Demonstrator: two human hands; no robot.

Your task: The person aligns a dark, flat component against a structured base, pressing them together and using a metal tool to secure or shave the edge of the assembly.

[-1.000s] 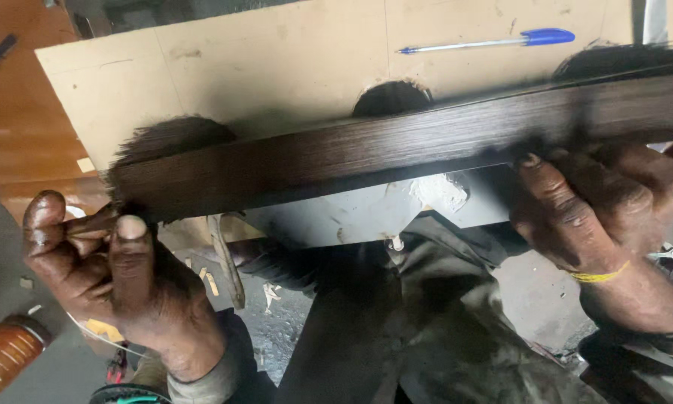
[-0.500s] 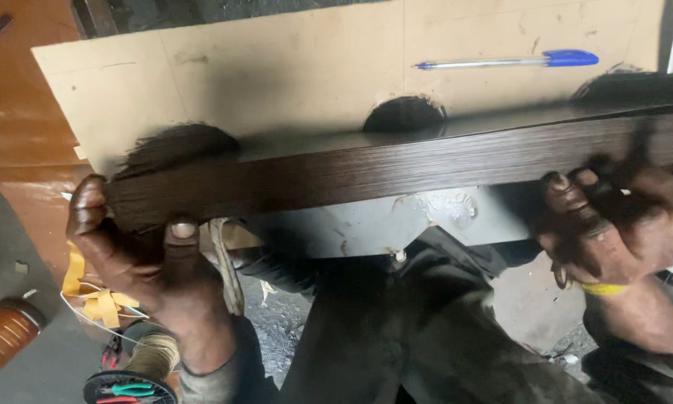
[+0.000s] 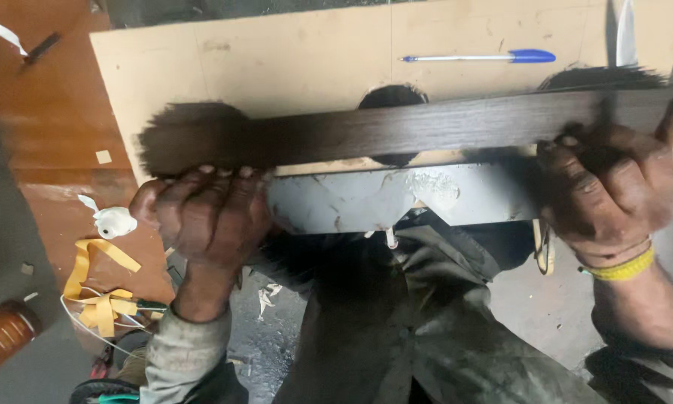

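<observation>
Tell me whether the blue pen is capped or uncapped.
Capped: the blue pen, lying flat on the pale board, shows a blue cap at its right end.

Single head cam, no second view to overlap. Looks steeply down from the wearer's head, facing forward over the lap to the near edge of the bench [image 3: 291, 52]. Close range: left hand [image 3: 205, 217] and right hand [image 3: 613, 187] fill the lower frame, floor [image 3: 7, 262] at left.

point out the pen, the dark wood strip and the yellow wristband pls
pen [image 3: 477, 57]: head view, middle of its pale barrel.
dark wood strip [image 3: 426, 129]: head view, middle of its top face.
yellow wristband [image 3: 622, 268]: head view, band on the right wrist.
</observation>
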